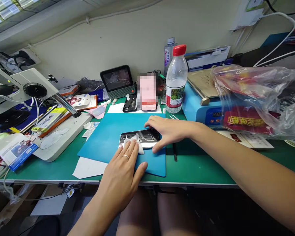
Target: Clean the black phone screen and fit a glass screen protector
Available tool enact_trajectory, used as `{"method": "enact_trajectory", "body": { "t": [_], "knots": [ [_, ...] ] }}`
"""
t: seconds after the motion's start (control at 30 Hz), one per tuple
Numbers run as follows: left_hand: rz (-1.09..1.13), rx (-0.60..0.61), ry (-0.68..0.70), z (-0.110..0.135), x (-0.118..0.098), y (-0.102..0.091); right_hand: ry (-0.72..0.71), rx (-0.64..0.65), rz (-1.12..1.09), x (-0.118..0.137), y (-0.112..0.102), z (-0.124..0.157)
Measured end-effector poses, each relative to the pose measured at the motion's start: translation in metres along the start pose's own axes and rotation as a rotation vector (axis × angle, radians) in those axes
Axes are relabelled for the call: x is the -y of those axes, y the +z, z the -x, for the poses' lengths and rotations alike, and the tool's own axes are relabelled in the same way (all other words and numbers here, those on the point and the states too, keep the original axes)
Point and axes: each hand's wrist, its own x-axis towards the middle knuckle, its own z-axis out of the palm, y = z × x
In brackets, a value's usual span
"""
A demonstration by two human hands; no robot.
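A smartphone [147, 137] lies on a blue mat [100, 134], its dark glossy face reflecting what is above it. My left hand [124, 170], with a ring on one finger, rests flat over the phone's left part. Its fingertips press a crumpled white tissue [140, 149] against the glass, and the thumb sticks out to the side. At the phone's right end my right hand [164, 132] spans it, thumb at the near edge and bent fingers at the far edge. The phone's right end is partly hidden by this hand.
A water bottle [177, 82] with a red cap stands behind the mat, beside a blue heating plate machine [199, 105] and a plastic bag [255, 98]. A microscope stand [61, 141] with packets is at left. A small display [118, 82] leans near the wall.
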Motion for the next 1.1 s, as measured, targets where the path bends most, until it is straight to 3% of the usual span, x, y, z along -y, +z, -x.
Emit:
{"method": "enact_trajectory", "body": {
  "t": [0.13,0.33,0.8,1.1],
  "knots": [
    [-0.002,0.018,-0.007,-0.005,0.000,0.003,0.027,0.058,0.087,0.003,-0.007,0.004],
    [0.001,0.017,-0.062,-0.013,-0.006,0.005,0.058,0.127,0.010,-0.005,-0.011,0.005],
    [0.086,0.072,0.007,-0.068,-0.020,-0.004,-0.007,0.002,-0.050,-0.020,-0.004,0.000],
    [0.050,0.106,-0.007,-0.041,0.003,-0.016,0.030,0.005,-0.009,-0.018,-0.003,0.000]
  ]
}}
